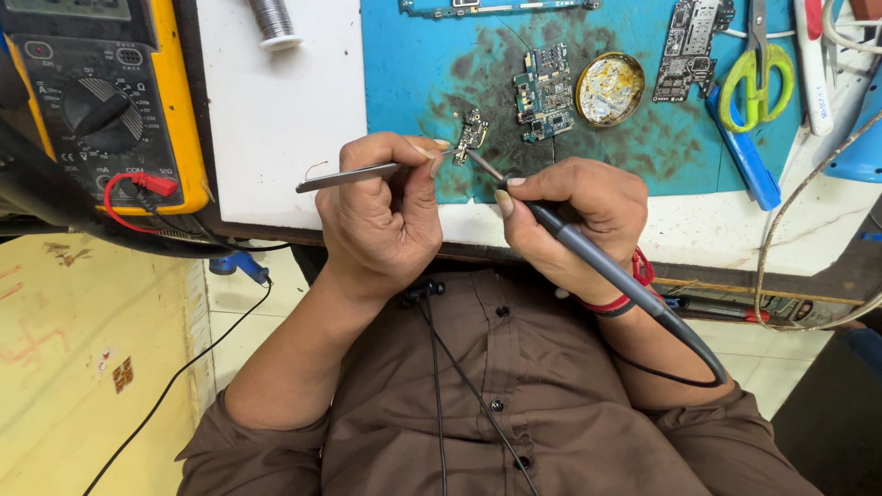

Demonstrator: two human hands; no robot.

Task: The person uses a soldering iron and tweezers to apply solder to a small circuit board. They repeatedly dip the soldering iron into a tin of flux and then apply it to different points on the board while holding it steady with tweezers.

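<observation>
Left hand (pixel 381 216) fingers clamp tweezers (pixel 354 175) on small board (pixel 472 134); right hand (pixel 574 216) fingers clamp soldering iron (pixel 588 253), tip touching board, on blue mat (pixel 413 73).

This is a repair workshop for phones and small electric things. On the bench lies a blue work mat (pixel 404 55) with burn marks, green circuit boards (pixel 544 92), a yellow multimeter (pixel 110 101), a spool of solder wire (pixel 271 23) and green-handled scissors (pixel 755 78).
</observation>
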